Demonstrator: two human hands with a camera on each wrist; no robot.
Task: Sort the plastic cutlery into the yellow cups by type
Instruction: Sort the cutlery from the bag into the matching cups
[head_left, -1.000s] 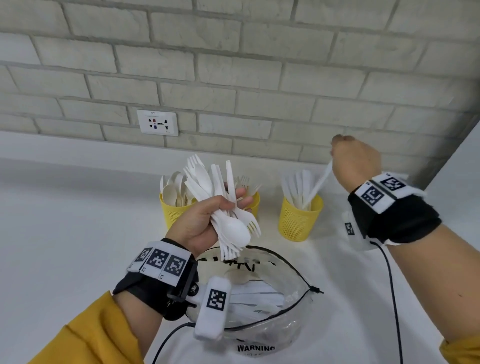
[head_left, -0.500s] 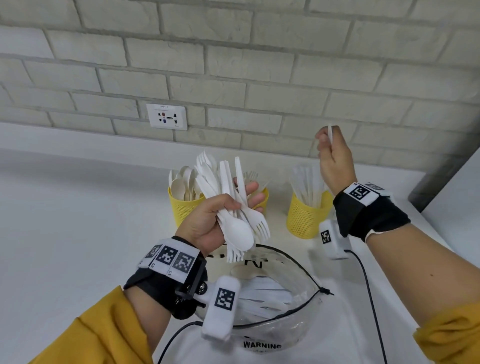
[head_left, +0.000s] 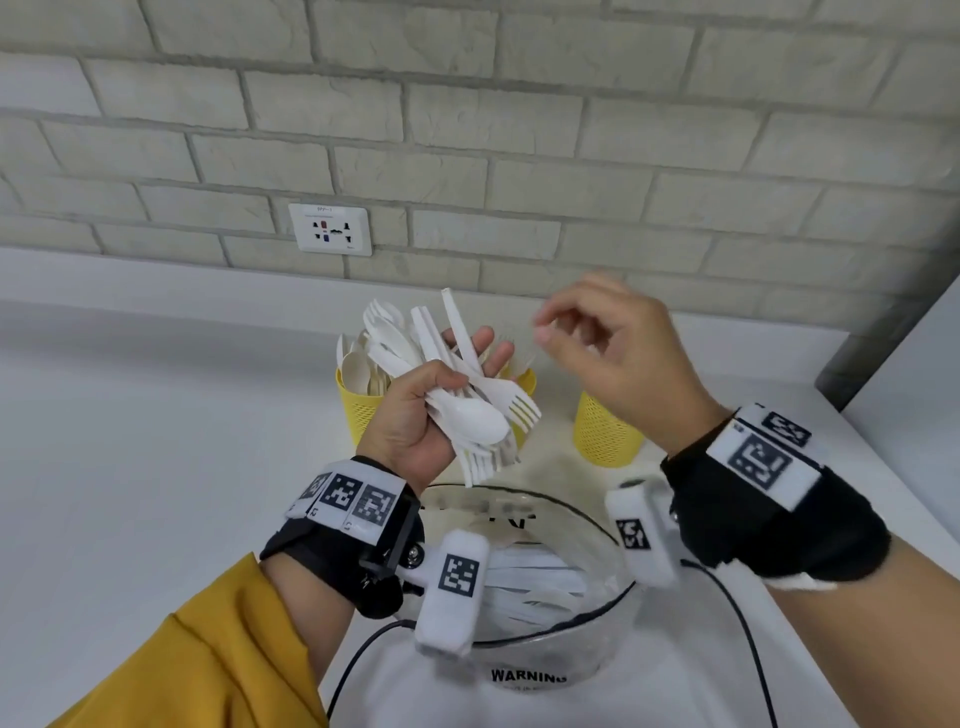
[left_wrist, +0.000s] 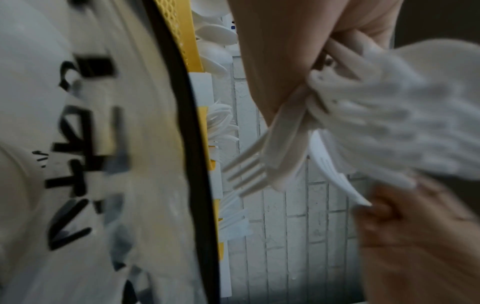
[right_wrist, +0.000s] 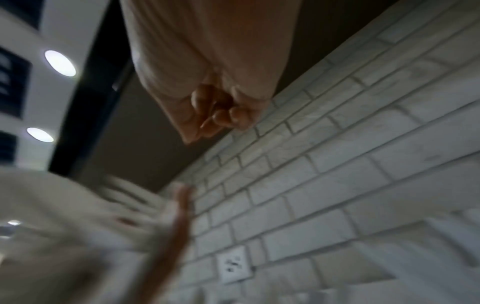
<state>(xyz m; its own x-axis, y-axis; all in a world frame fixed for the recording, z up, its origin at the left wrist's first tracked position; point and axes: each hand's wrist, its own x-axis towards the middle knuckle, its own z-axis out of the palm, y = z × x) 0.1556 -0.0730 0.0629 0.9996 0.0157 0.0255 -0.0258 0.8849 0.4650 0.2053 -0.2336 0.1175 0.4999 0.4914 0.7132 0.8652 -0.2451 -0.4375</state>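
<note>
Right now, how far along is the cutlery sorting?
Partly done. The left yellow cup already holds spoons, and the middle and right yellow cup stand by it. The left hand grips a mixed bundle; the right hand reaches toward it, empty. More cutlery waits in the clear bag.

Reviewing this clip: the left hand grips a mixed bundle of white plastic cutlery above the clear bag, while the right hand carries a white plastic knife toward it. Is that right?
Not quite. The left hand does grip the mixed bundle of white plastic cutlery above the clear plastic bag, but the right hand carries nothing: the head view shows its loosely curled fingers empty as it reaches toward the bundle.
</note>
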